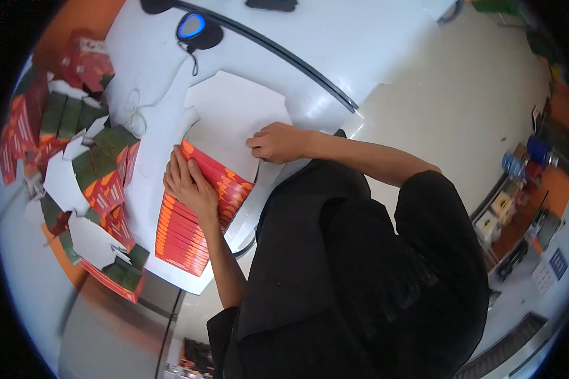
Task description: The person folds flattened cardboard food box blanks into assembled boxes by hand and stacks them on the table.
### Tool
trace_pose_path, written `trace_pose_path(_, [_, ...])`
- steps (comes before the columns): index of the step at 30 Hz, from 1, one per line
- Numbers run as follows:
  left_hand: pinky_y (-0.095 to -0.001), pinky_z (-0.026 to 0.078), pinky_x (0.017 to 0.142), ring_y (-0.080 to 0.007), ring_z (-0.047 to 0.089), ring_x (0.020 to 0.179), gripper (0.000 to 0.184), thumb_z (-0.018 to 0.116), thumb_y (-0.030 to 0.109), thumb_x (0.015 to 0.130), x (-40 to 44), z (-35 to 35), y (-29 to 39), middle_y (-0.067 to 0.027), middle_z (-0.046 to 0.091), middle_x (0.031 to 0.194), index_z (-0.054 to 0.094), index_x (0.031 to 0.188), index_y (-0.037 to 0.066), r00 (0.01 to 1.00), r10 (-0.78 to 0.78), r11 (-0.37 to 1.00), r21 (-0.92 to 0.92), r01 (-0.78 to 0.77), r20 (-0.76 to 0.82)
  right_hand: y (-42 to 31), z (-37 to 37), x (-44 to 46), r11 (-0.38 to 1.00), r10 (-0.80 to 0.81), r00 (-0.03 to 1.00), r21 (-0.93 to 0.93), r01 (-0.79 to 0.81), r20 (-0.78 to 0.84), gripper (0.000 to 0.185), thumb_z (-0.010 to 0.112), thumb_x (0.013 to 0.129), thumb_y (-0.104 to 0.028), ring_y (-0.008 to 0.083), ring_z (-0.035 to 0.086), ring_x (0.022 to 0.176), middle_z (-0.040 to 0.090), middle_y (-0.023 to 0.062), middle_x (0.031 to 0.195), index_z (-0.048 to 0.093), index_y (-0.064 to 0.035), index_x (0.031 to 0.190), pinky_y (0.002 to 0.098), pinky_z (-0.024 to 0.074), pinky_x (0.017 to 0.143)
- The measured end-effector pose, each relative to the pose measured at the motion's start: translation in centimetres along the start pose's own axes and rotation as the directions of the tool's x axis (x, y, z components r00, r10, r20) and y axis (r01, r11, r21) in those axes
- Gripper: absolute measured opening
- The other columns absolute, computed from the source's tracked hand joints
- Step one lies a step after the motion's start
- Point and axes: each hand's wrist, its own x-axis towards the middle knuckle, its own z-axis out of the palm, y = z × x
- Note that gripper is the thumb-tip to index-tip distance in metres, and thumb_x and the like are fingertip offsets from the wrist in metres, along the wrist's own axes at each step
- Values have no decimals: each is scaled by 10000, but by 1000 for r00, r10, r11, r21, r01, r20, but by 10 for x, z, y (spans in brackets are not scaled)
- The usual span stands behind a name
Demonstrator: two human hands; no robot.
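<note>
Hands apart. Left hand (188, 182) flat on the red stack (182, 237), 8 o'clock from view centre, on the counter (146, 183). Right hand (276, 143) curls at the white sheet (231, 101), 11 o'clock; grip unclear. Likely sheet-positioning; next move calls for steady left pressure.

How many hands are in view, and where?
2: the left hand on the red-and-orange stack, the right hand at the white sheet. No other hands are visible.
</note>
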Motion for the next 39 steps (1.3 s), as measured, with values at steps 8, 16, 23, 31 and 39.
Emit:
trace_pose_path(8, [-485, 305, 1152, -361, 525, 1317, 473, 457, 293, 1128, -1, 4, -1, -199, 607, 1454, 568, 1512, 41, 1000, -18, 995, -96, 17, -15, -30, 31, -19, 957, 178, 982, 219, -188, 61, 95, 688, 903, -128, 307, 678, 945, 607, 90, 1016, 694, -69, 977, 446, 559, 803])
trace_pose_path(16, [-502, 339, 1148, -413, 515, 1352, 504, 447, 274, 1126, 2, -5, 6, -245, 566, 1472, 486, 1568, 35, 999, 11, 1000, 8, -11, 42, -38, 38, -19, 946, 143, 989, 299, -124, -40, 152, 721, 950, -243, 244, 645, 1019, 678, 17, 1031, 726, -107, 1018, 401, 556, 844])
trace_pose_path(23, [-443, 458, 1085, -372, 617, 1261, 430, 417, 305, 1131, 70, -30, -10, -186, 629, 1419, 587, 1468, 98, 878, 294, 924, -349, -160, 378, -36, 39, -19, 959, 144, 984, 260, -112, -108, 159, 683, 972, -277, 233, 620, 1004, 674, -2, 992, 744, -131, 978, 389, 549, 840])
trace_pose_path(31, [-475, 525, 965, -396, 698, 1081, 419, 349, 317, 1118, 88, -13, -22, -161, 736, 1203, 653, 1231, 51, 811, 252, 897, -442, 9, 528, -45, 36, -22, 972, 157, 981, 197, -132, -114, 140, 714, 954, -233, 282, 625, 941, 692, 38, 977, 742, -100, 987, 412, 542, 825])
trace_pose_path(39, [-490, 512, 998, -422, 652, 1164, 369, 403, 201, 1018, 76, 17, -52, -209, 698, 1240, 641, 1236, 24, 829, 433, 881, -361, -306, 355, -64, 27, -15, 946, 274, 959, 198, -255, -74, 189, 730, 946, -148, 359, 617, 933, 716, 124, 1046, 716, -39, 1101, 443, 518, 857])
